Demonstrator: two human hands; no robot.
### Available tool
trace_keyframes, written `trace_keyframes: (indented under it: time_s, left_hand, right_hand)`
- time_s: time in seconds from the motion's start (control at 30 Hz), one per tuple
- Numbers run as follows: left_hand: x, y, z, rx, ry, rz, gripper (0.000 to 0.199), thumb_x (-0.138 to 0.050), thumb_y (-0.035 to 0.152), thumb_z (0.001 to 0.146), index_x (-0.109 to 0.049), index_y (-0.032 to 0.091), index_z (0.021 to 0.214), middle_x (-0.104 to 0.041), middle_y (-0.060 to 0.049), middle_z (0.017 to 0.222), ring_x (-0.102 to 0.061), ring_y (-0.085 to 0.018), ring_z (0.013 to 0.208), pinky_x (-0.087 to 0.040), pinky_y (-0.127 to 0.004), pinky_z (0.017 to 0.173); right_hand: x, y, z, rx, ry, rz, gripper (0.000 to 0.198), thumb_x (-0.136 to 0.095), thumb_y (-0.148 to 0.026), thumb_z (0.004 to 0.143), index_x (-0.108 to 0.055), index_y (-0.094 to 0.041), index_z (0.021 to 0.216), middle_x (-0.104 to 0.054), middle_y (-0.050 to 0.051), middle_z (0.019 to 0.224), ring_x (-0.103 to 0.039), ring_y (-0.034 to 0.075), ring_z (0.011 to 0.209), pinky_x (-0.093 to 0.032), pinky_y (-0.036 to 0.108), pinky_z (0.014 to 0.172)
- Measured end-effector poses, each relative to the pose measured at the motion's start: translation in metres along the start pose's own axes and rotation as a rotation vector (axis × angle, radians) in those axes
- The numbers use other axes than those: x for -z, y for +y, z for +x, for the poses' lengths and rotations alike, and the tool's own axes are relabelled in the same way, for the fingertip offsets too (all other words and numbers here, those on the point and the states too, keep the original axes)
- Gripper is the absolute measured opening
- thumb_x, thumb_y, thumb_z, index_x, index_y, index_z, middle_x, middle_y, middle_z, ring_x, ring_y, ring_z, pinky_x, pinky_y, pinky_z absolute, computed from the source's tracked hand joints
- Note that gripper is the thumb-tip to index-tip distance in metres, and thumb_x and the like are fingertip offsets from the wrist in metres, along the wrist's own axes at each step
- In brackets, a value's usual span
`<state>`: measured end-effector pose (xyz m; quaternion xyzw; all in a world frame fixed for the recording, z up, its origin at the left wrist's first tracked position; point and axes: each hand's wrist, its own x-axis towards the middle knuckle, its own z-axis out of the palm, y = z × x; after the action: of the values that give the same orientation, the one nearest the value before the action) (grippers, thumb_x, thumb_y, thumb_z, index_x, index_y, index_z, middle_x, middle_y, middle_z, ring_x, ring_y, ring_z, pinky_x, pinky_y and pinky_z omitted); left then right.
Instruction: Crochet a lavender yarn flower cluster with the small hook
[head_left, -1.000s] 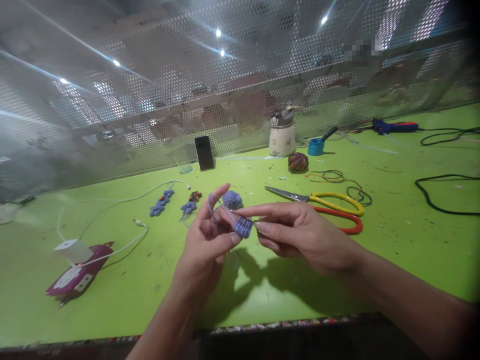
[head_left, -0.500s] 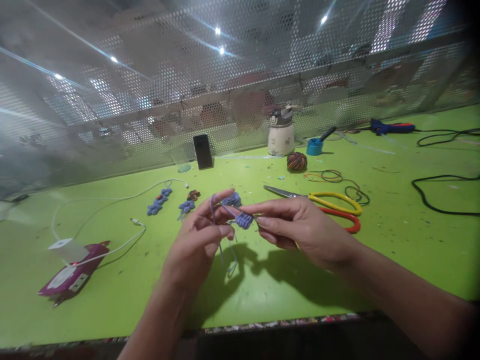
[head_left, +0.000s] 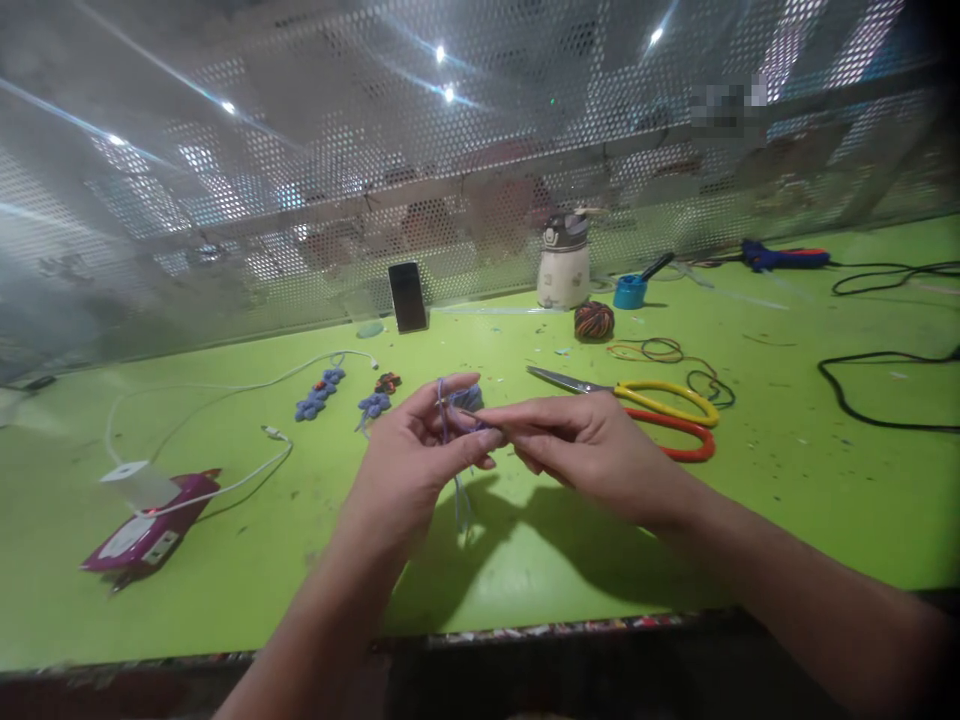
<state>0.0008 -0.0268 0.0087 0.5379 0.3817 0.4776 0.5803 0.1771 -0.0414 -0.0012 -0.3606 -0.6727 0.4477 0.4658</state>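
Note:
My left hand [head_left: 420,440] pinches a small piece of purple crochet work [head_left: 469,424], mostly hidden under its thumb. Purple yarn [head_left: 441,405] loops over the left fingers, and loose tails dangle beneath. From the right, my right hand [head_left: 589,445] grips a thin crochet hook [head_left: 480,418] whose tip reaches into the work. Just behind the left fingers lies a ball of purple yarn [head_left: 469,398]. Finished-looking purple crochet pieces [head_left: 320,395] with orange bits rest left of my hands, and a smaller purple piece [head_left: 373,404] sits closer.
Scissors [head_left: 667,400] with yellow and red handles lie beyond my right hand. Behind are a multicoloured yarn ball [head_left: 594,321], a bottle [head_left: 564,265], a phone [head_left: 407,298] and a blue tape roll [head_left: 629,291]. A purple power strip [head_left: 154,530] with white cables is at left; a glue gun [head_left: 784,256] far right.
My left thumb has moved up and right over the crochet piece, covering most of it. Both hands are closer together, and the view has shifted slightly.

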Motion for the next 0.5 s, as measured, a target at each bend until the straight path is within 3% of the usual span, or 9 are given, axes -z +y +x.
trace_keyframes:
  time_s: [0.17, 0.33, 0.5]
  left_hand:
    - [0.001, -0.006, 0.003, -0.005, 0.029, 0.01, 0.071, -0.084, 0.016, 0.063, -0.057, 0.014, 0.128, -0.069, 0.001, 0.067, -0.066, -0.013, 0.065, -0.054, -0.028, 0.073]
    - [0.004, -0.01, 0.005, 0.047, -0.01, 0.054, 0.084, -0.084, 0.015, 0.061, -0.05, 0.015, 0.137, -0.062, 0.005, 0.06, -0.063, -0.012, 0.06, -0.052, -0.026, 0.068]
    - [0.007, -0.013, 0.005, 0.033, -0.071, 0.17, 0.084, -0.079, 0.015, 0.067, -0.044, 0.018, 0.143, -0.063, 0.003, 0.062, -0.061, -0.013, 0.06, -0.049, -0.026, 0.063]
  right_hand:
    - [0.004, 0.001, 0.005, -0.146, -0.044, 0.052, 0.032, -0.058, -0.017, 0.087, -0.071, -0.01, 0.115, -0.046, -0.005, 0.053, -0.035, 0.006, 0.046, -0.024, 0.021, 0.043]
    - [0.008, -0.001, 0.007, -0.284, -0.114, 0.06, 0.032, -0.057, -0.017, 0.087, -0.07, -0.01, 0.116, -0.049, -0.004, 0.053, -0.035, 0.005, 0.045, -0.024, 0.02, 0.042]
    - [0.011, 0.001, 0.009, -0.334, -0.139, 0.011, 0.03, -0.06, -0.018, 0.086, -0.072, -0.014, 0.113, -0.051, -0.004, 0.053, -0.034, 0.005, 0.043, -0.024, 0.02, 0.042]
